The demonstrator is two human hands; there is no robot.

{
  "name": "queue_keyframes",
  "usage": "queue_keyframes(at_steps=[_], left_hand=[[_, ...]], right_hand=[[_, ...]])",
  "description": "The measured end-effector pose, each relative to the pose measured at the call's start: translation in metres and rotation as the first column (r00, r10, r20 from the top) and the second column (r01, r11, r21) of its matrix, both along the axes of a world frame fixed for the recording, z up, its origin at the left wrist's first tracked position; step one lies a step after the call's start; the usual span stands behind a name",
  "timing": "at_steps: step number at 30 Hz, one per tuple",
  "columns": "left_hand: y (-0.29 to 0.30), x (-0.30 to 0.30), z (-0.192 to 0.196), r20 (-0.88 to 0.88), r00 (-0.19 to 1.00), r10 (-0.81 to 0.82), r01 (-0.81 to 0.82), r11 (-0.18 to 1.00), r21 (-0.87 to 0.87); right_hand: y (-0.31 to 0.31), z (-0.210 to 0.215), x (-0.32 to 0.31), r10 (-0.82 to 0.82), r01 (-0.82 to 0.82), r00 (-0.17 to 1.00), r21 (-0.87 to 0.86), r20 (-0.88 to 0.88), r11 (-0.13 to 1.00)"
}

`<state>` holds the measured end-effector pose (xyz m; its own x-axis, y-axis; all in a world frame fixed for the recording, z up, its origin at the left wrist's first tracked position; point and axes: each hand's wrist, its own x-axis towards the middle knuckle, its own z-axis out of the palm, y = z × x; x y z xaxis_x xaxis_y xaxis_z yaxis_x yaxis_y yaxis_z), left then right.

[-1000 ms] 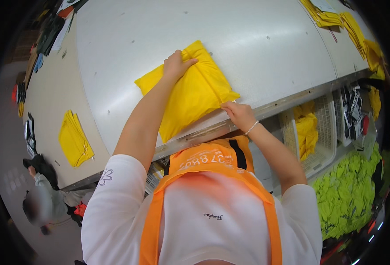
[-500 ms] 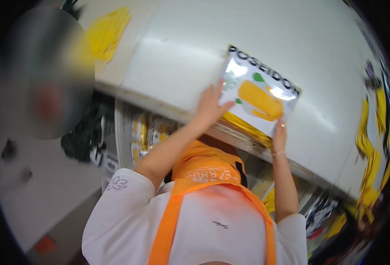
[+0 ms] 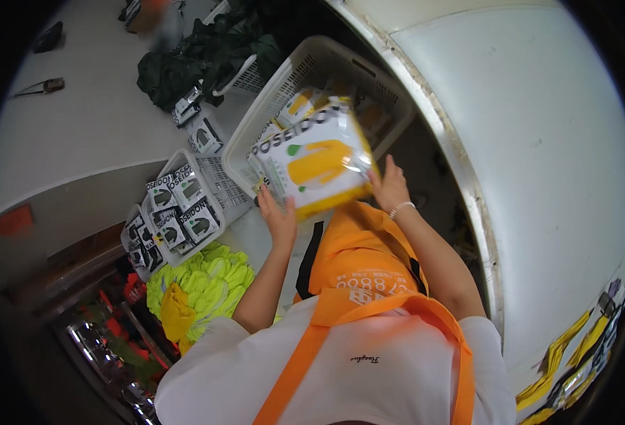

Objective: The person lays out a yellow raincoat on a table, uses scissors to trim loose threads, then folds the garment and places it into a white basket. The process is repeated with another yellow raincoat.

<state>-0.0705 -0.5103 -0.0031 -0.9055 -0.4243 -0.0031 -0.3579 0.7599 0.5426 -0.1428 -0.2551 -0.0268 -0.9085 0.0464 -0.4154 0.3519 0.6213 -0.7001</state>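
Between my two hands is a glossy white package (image 3: 319, 164) with a yellow jacket-like garment and a green drop printed on it. Its near side shows yellow; whether it is one package or a stack, I cannot tell. My left hand (image 3: 278, 218) grips its near left corner, and my right hand (image 3: 390, 187) holds its right side. The package is above the near part of a white plastic basket (image 3: 245, 142), hiding some of the similar packages (image 3: 300, 103) inside.
A worktable (image 3: 532, 156) curves along my right, with yellow pieces (image 3: 564, 347) hanging at its lower end. To the left stand a basket of white-and-black packages (image 3: 178, 212) and a neon-yellow fabric pile (image 3: 210, 283). Dark green fabric (image 3: 174, 74) lies beyond, near loose packages (image 3: 203, 134).
I have turned left, away from the worktable. The package has been lifted off its surface and carried in both hands over the white basket.
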Motion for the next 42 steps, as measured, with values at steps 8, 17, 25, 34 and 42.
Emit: queue_keyframes(at_steps=[8,17,25,34,42], left_hand=[[-0.004,0.003,-0.043,0.22,0.903,-0.37,0.31,0.913,0.264],[0.22,0.016,0.003,-0.026,0.358,-0.933,0.9,0.337,0.278],[0.509,0.234,0.024,-0.187,-0.523,-0.831,0.836,-0.458,-0.302],[0.672,0.437,-0.029,0.003,-0.644,-0.765,0.663,-0.561,-0.495],[0.651,0.377,-0.029,0.024,-0.164,-0.986,0.844,-0.153,-0.514]], right_hand=[[-0.004,-0.034,0.143,0.181,-0.134,0.913,-0.151,0.367,0.98],[0.084,-0.105,0.435,-0.886,0.938,0.285,0.082,0.367,0.336],[0.063,-0.186,0.665,-0.8,0.915,-0.291,-0.091,0.524,-0.392],[0.186,-0.415,0.873,-0.775,0.828,-0.557,0.135,0.299,-0.544],[0.375,-0.522,0.848,-0.945,0.958,-0.142,0.199,-0.296,-0.206]])
